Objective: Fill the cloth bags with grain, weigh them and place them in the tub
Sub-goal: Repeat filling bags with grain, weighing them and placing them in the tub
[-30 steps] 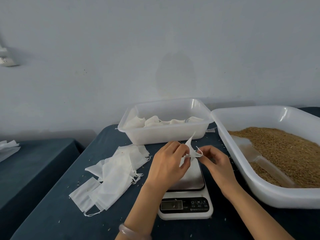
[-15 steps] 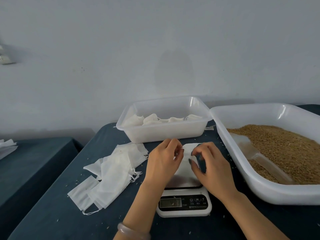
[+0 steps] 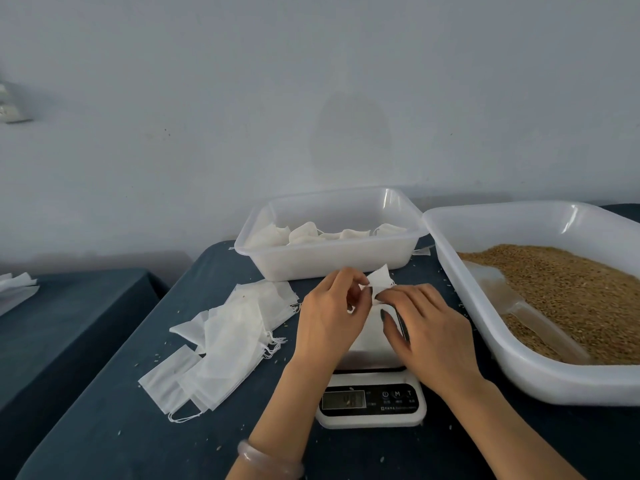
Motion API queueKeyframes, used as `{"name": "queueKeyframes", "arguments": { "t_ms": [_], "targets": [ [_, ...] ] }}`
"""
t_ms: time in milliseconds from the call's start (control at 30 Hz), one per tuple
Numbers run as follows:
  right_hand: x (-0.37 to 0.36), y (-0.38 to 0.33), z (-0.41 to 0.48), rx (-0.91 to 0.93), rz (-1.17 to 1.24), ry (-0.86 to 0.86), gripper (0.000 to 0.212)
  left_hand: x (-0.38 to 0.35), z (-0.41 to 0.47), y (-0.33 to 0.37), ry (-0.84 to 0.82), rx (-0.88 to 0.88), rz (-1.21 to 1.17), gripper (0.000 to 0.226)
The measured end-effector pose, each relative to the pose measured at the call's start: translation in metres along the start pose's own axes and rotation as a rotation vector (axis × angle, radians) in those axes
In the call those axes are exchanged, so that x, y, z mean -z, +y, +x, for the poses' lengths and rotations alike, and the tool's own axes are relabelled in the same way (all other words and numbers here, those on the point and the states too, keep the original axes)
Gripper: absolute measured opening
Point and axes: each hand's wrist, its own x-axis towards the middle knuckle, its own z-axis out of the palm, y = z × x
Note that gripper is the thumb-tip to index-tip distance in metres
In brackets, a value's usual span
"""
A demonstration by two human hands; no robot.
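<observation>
White cloth: a bag (image 3: 379, 279) is held just over the scale (image 3: 372, 407), one corner sticking up between the hands. The left hand (image 3: 329, 320) pinches it with curled fingers and thumb, and the right hand (image 3: 429, 334) nips its top edge from the other side. Behind stands the tub (image 3: 329, 263) holding filled bags (image 3: 304, 234) — empty bags (image 3: 232, 337) lie to the left, and grain (image 3: 571, 296) fills the tray (image 3: 519, 379) on the right.
</observation>
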Motion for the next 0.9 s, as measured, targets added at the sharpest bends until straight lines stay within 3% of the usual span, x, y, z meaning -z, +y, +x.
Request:
{"name": "queueKeyframes", "arguments": {
  "t_ms": [333, 467, 600, 667, 767, 900],
  "targets": [
    [-0.001, 0.003, 0.000, 0.036, 0.003, 0.128, 0.031, 0.004, -0.001, 0.008, -0.065, -0.118, -0.099, 0.007],
    [0.000, 0.006, 0.000, -0.013, 0.041, 0.119, 0.022, 0.010, 0.003, 0.004, -0.182, -0.166, -0.155, 0.043],
    [0.000, 0.006, 0.002, 0.020, 0.101, 0.109, 0.014, 0.007, 0.002, -0.002, -0.327, -0.218, -0.026, 0.075],
    [-0.001, 0.005, 0.002, 0.053, 0.152, 0.093, 0.014, 0.003, 0.003, -0.003, -0.349, -0.230, 0.011, 0.073],
    [-0.002, 0.005, 0.002, 0.088, 0.195, 0.046, 0.009, -0.002, 0.009, -0.006, -0.332, -0.283, 0.063, 0.051],
    [-0.002, 0.007, 0.001, 0.070, 0.208, 0.026, 0.017, -0.004, 0.010, -0.010, -0.283, -0.284, 0.122, 0.036]
  ]
}}
